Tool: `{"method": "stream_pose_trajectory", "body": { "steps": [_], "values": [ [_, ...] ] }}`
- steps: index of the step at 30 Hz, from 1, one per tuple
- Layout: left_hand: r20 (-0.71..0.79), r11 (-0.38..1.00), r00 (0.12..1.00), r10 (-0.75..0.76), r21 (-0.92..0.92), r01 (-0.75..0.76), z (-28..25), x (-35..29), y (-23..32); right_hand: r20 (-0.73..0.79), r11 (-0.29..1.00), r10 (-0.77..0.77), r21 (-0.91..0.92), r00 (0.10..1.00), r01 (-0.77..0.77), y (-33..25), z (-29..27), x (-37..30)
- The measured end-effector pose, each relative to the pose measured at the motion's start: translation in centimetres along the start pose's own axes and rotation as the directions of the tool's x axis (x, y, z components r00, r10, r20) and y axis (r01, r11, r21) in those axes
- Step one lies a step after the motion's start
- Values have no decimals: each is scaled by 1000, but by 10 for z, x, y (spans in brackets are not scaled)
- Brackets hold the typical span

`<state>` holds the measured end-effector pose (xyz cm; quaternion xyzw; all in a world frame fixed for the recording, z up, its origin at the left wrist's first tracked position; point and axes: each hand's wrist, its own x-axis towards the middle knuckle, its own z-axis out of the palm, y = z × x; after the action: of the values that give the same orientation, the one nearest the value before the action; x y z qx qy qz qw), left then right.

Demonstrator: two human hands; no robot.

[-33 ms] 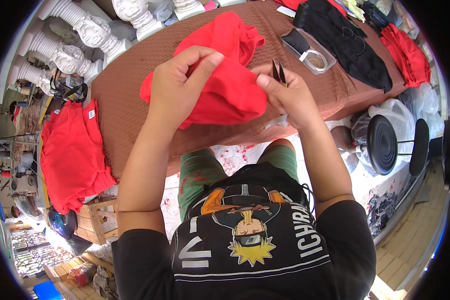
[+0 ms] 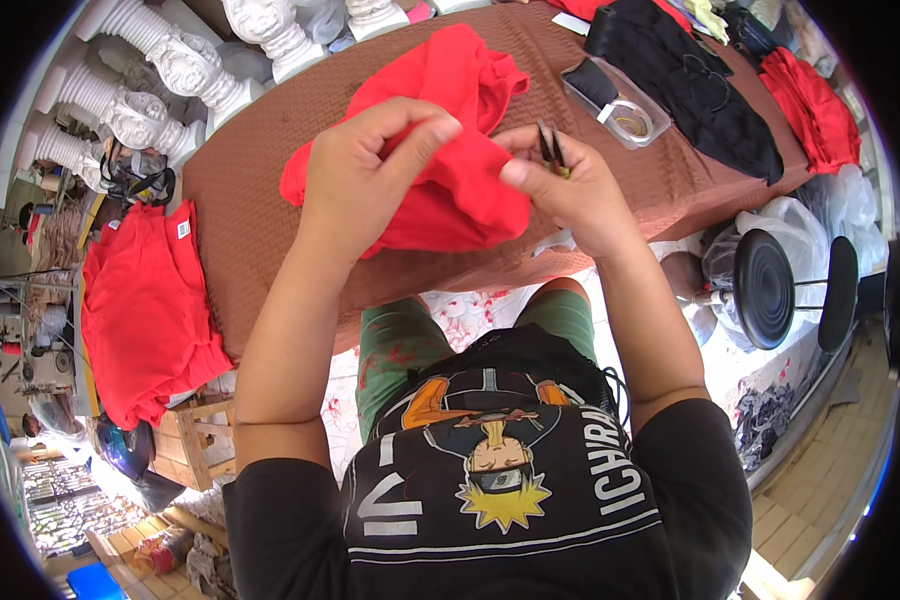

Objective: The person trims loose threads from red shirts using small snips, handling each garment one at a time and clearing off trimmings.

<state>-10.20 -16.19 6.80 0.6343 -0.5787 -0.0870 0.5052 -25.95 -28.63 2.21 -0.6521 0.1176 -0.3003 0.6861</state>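
A bunched red garment (image 2: 460,195) is held up over the brown-covered table, its lower part hanging in folds toward me. My left hand (image 2: 355,185) is closed on it from the left, thumb and forefinger pinched near its middle. At the right edge of the cloth, my right hand (image 2: 577,195) pinches the fabric between thumb and fingertips. Tucked in that same hand is a pair of thread snips (image 2: 553,155), its dark blades pointing up and away from the cloth. The garment hides part of my left fingers.
The brown cloth-covered table (image 2: 255,170) carries a clear plastic box (image 2: 638,118) and black fabric (image 2: 685,85) at the right. A red garment pile (image 2: 150,310) lies at the left, another red bundle (image 2: 812,110) at the far right. White columns (image 2: 190,65) stand behind; a black round stool seat (image 2: 765,290) is right.
My right hand has shifted slightly left, and the snips have tilted a little in it. My left thumb and forefinger have moved slightly right along the cloth.
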Motion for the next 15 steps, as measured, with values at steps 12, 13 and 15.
{"method": "stream_pose_trajectory", "body": {
  "steps": [12, 13, 15],
  "values": [
    [-536, 744, 844, -24, 554, 373, -108, 1, -76, -315, 667, -638, -682, 703, 300, -87, -26, -14],
    [-567, 696, 820, -71, 561, 448, -117, -1, -76, -328, 629, -654, -736, 682, 249, -86, -35, -15],
    [-623, 584, 770, -138, 576, 571, -128, -4, -73, -333, 533, -689, -835, 643, 138, -88, -47, -21]
  ]
}}
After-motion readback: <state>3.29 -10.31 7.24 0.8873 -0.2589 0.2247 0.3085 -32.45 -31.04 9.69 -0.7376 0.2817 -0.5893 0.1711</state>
